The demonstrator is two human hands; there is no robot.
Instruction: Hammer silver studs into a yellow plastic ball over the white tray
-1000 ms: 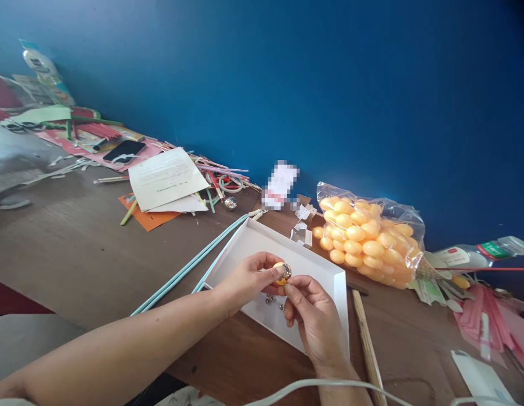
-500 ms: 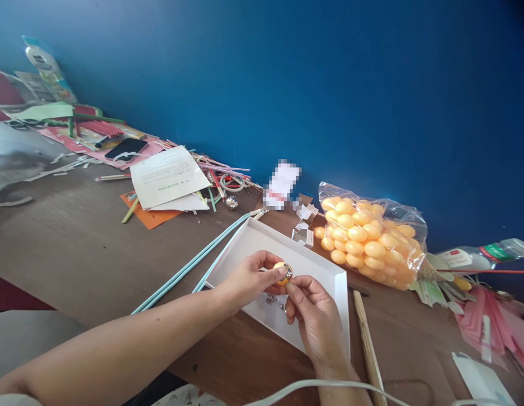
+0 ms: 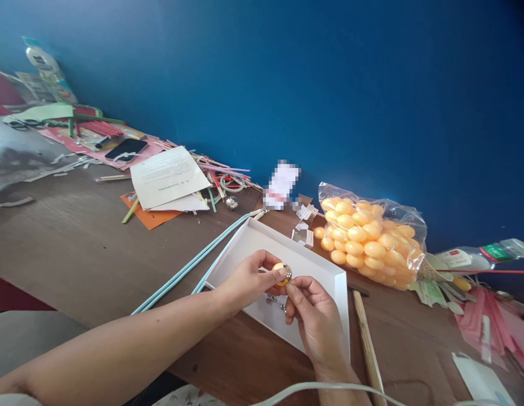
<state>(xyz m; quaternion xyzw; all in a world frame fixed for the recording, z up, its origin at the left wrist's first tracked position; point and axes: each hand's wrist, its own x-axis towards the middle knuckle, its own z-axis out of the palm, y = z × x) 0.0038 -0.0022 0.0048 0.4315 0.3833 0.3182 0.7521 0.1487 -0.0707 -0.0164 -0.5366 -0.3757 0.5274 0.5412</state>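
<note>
Over a shallow white box [image 3: 338,293], my left hand [image 3: 253,276] pinches a small yellow-orange ball [image 3: 279,266] between thumb and fingers. A shiny silver piece [image 3: 288,273] sits on the ball's right side. My right hand [image 3: 315,307] is closed, thumb and forefinger pressed together at the lower right edge of the ball; what lies between those fingertips is hidden. Small silver metal parts [image 3: 270,299] show in the box below the hands, partly covered by the fingers.
A clear bag of orange balls [image 3: 363,239] lies right of the box, with a wooden stick [image 3: 367,344] nearer me. Light-blue cords [image 3: 194,262] run along the left. Beyond are a silver ball [image 3: 232,202], papers [image 3: 169,177] and a phone [image 3: 125,150]. A pale cable [image 3: 312,386] crosses in front.
The silver piece on the ball has shifted very slightly, as if the ball turned a little in my fingers. Both hands otherwise keep their places.
</note>
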